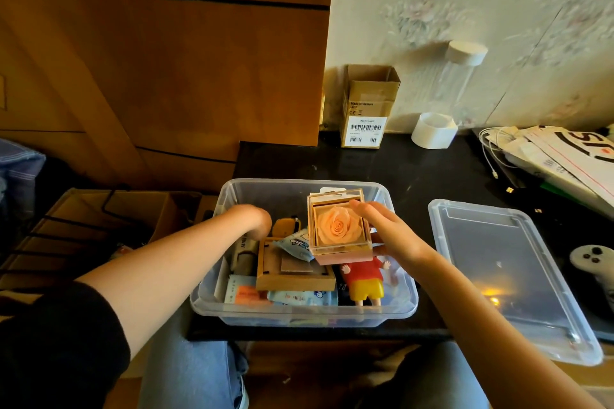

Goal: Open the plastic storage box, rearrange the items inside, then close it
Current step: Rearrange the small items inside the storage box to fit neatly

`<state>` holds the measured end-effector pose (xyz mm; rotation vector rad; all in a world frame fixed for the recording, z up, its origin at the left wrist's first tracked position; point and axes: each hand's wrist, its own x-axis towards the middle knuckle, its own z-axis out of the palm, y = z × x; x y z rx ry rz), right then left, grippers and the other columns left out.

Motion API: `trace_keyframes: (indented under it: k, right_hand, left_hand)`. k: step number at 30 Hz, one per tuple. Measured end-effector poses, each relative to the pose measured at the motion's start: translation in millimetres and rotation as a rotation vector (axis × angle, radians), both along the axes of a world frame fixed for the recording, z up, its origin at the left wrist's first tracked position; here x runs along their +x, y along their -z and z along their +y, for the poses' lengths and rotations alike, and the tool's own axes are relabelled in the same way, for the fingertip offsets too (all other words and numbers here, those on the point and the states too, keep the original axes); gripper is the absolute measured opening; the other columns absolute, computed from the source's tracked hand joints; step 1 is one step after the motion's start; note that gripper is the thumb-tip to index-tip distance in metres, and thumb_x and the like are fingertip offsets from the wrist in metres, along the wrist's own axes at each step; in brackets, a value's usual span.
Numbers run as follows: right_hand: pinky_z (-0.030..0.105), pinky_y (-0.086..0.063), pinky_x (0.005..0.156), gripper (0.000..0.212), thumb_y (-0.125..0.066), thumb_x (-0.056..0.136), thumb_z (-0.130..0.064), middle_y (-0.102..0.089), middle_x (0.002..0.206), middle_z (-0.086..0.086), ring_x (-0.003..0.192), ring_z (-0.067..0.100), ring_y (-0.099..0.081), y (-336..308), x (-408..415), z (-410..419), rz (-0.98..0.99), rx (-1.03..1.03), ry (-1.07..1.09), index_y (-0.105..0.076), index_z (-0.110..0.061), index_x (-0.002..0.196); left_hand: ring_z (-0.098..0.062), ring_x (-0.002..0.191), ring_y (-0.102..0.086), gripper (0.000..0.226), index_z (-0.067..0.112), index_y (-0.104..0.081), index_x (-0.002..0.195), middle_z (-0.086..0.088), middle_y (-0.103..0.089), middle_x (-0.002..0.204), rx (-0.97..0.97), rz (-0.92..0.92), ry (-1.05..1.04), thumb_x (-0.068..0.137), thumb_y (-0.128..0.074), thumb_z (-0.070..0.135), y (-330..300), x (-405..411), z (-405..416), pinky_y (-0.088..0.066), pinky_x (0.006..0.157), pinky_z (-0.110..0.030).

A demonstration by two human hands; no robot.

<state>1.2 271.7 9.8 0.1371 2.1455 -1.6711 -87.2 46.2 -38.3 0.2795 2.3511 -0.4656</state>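
– Two hands in the clear plastic storage box point(403, 304), right?
– Yep. Box sits open on the black tabletop point(398, 169), near the front edge. Its clear plastic lid point(511, 276) lies flat just beside it, on the right.
– What's the right hand point(390, 234) doing?
– It holds the see-through cube case w/ a peach rose inside point(337, 226). Fingers lie over the top & right side, thumb down by the bottom corner. The case is tilted, above the other stuff.
– And the left hand point(255, 219)?
– It reaches down into the left back part of the box. Fingers are hidden, so can't tell if it grabs anything.
– What else is in there?
– A flat wooden frame point(294, 267) in the middle, a toy figure in a red shirt & yellow shorts point(363, 282) lying by the right wall, blue-and-white packets point(300, 297) at the front.
– Behind the box?
– A small brown cardboard carton point(367, 106) by the wall, well apart from it.
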Motion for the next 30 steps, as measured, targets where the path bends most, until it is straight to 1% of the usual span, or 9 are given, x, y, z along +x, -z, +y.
trace_keyframes:
  k: [3, 5, 7, 10, 13, 18, 22, 27, 30]
  right_hand:
    - [0.013, -0.048, 0.053, 0.05, -0.041, 0.081, -0.059, -0.057, 0.097, -0.016, 0.085, 0.007, -0.058, 1.2, -0.6, 0.0, -0.001, 0.014, 0.009, -0.039, -0.032, 0.122]
    - [0.013, -0.048, 0.051, 0.051, -0.041, 0.078, -0.06, -0.057, 0.097, -0.017, 0.085, 0.007, -0.058, 1.1, -0.3, 0.2, -0.001, 0.012, 0.008, -0.04, -0.033, 0.121]
    - [0.011, -0.048, 0.05, 0.055, -0.041, 0.073, -0.063, -0.058, 0.097, -0.016, 0.085, 0.007, -0.059, 0.6, 0.3, -0.4, 0.001, 0.004, 0.003, -0.041, -0.033, 0.12]
    - [0.013, -0.049, 0.054, 0.062, -0.041, 0.071, -0.063, -0.059, 0.101, -0.013, 0.09, 0.01, -0.059, 1.1, -0.1, -0.5, 0.004, -0.005, 0.002, -0.041, -0.032, 0.123]
    - [0.022, -0.049, 0.067, 0.066, -0.041, 0.072, -0.064, -0.058, 0.112, -0.004, 0.105, 0.019, -0.056, 2.9, -0.8, -0.2, 0.004, -0.014, 0.008, -0.041, -0.029, 0.128]
    - [0.025, -0.049, 0.069, 0.056, -0.042, 0.08, -0.061, -0.059, 0.111, -0.004, 0.106, 0.02, -0.055, 5.1, -3.0, -1.8, -0.002, -0.007, 0.029, -0.043, -0.029, 0.125]
    - [0.023, -0.047, 0.066, 0.041, -0.041, 0.086, -0.056, -0.059, 0.105, -0.008, 0.097, 0.013, -0.056, 8.2, -3.2, -4.3, -0.01, 0.008, 0.023, -0.043, -0.032, 0.119]
    - [0.021, -0.046, 0.062, 0.043, -0.04, 0.085, -0.056, -0.057, 0.099, -0.014, 0.091, 0.009, -0.056, 9.2, -2.3, -5.6, -0.02, 0.015, 0.022, -0.042, -0.032, 0.12]
    - [0.021, -0.046, 0.062, 0.044, -0.04, 0.084, -0.057, -0.058, 0.099, -0.013, 0.091, 0.009, -0.056, 9.2, -2.4, -5.7, -0.019, 0.016, 0.024, -0.042, -0.032, 0.12]
  left_hand:
    - [-0.015, 0.07, -0.047, 0.038, 0.002, -0.045, 0.133, -0.007, -0.048, 0.099, 0.032, -0.022, -0.003, 0.096, -0.042, 0.005, -1.2, 1.2, -3.4, -0.041, 0.061, -0.023]
    - [-0.017, 0.074, -0.05, 0.048, 0.005, -0.034, 0.141, -0.009, -0.052, 0.109, 0.054, 0.007, -0.005, 0.094, -0.044, 0.004, -2.1, 6.5, -8.1, -0.04, 0.052, -0.022]
    - [-0.022, 0.084, -0.058, 0.062, 0.007, -0.02, 0.147, -0.013, -0.057, 0.117, 0.037, 0.074, 0.079, 0.092, -0.048, 0.004, -3.1, 15.6, -12.6, -0.044, 0.057, -0.026]
    - [-0.029, 0.098, -0.062, 0.065, 0.008, -0.014, 0.148, -0.013, -0.062, 0.113, -0.02, 0.283, 0.298, 0.092, -0.047, 0.005, -2.6, 26.3, -17.6, -0.047, 0.068, -0.032]
    - [-0.028, 0.09, -0.064, 0.062, 0.006, -0.015, 0.148, -0.011, -0.065, 0.101, 0.018, 0.451, 0.393, 0.093, -0.042, 0.001, -11.1, 26.7, -25.6, -0.042, 0.06, -0.032]
    - [-0.025, 0.079, -0.064, 0.043, 0.007, -0.035, 0.131, -0.009, -0.065, 0.096, 0.23, 0.68, 0.369, 0.091, -0.045, 0.0, -30.2, 18.2, -39.4, -0.037, 0.053, -0.031]
    - [-0.023, 0.089, -0.06, 0.029, 0.006, -0.047, 0.118, -0.009, -0.06, 0.103, 0.345, 0.518, 0.165, 0.09, -0.046, 0.0, -23.4, 22.2, -32.9, -0.044, 0.067, -0.032]
    - [-0.015, 0.059, -0.047, 0.015, 0.007, -0.055, 0.1, -0.001, -0.05, 0.069, 0.417, 0.335, -0.141, 0.093, -0.042, 0.011, -17.9, 13.8, -26.9, -0.031, 0.047, -0.028]
    - [-0.015, 0.059, -0.05, 0.033, 0.013, -0.058, 0.075, -0.001, -0.053, 0.065, 0.291, 0.324, -0.186, 0.094, -0.044, 0.036, -7.1, 14.9, -17.1, -0.033, 0.049, -0.027]
